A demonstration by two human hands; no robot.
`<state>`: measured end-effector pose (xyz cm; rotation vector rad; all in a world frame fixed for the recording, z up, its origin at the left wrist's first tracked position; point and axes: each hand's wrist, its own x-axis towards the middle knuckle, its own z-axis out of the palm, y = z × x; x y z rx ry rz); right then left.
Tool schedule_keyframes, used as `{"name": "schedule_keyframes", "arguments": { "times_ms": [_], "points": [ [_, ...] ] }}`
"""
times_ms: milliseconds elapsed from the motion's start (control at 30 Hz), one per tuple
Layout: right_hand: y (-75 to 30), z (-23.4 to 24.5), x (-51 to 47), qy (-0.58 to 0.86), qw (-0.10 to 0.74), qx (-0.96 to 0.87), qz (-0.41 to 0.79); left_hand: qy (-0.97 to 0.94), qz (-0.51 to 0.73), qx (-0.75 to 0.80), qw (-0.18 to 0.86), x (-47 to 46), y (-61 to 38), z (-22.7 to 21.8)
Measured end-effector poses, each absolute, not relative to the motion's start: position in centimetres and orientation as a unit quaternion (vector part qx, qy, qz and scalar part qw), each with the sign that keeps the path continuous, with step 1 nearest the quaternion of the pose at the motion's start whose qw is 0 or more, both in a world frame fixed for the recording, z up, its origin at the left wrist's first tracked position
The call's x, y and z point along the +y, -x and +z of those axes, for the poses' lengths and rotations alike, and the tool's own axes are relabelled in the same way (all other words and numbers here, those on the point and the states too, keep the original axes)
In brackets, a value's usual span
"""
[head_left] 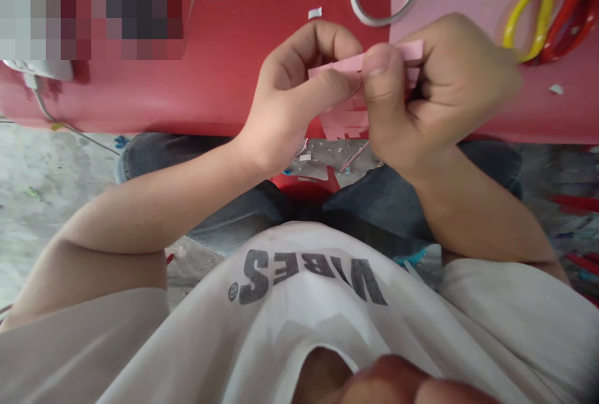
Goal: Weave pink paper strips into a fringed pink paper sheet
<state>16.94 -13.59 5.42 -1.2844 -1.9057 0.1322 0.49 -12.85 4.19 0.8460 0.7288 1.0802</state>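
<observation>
White shirt (299,323) fills the near view while, over the red table (140,101), left hand (292,101) and right hand (444,92) each pinch a light, flimsy pink paper strip (337,65) between thumb and fingers, best held near its ends.

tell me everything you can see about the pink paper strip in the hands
The pink paper strip is long, narrow, thin and matte, with straight edges. It lies roughly level, pinched between the left hand and the right hand, its end sticking out beyond the right thumb. More pink paper shows below it; whether they are joined cannot be told.
</observation>
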Motion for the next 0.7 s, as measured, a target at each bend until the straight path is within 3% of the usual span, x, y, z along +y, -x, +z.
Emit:
{"name": "schedule_keyframes", "arguments": {
  "times_ms": [100, 700],
  "points": [
    [-17.2, 5.9, -13.8, 0.517, 0.372, -0.768, 0.063, -0.384, 0.458, 0.345, 0.724, -13.2, -0.6, 5.7],
    [-17.4, 6.4, -13.9, 0.523, 0.359, -0.767, 0.094, -0.385, 0.493, 0.349, 0.698, -13.0, -0.8, 5.5]
  ]
}}
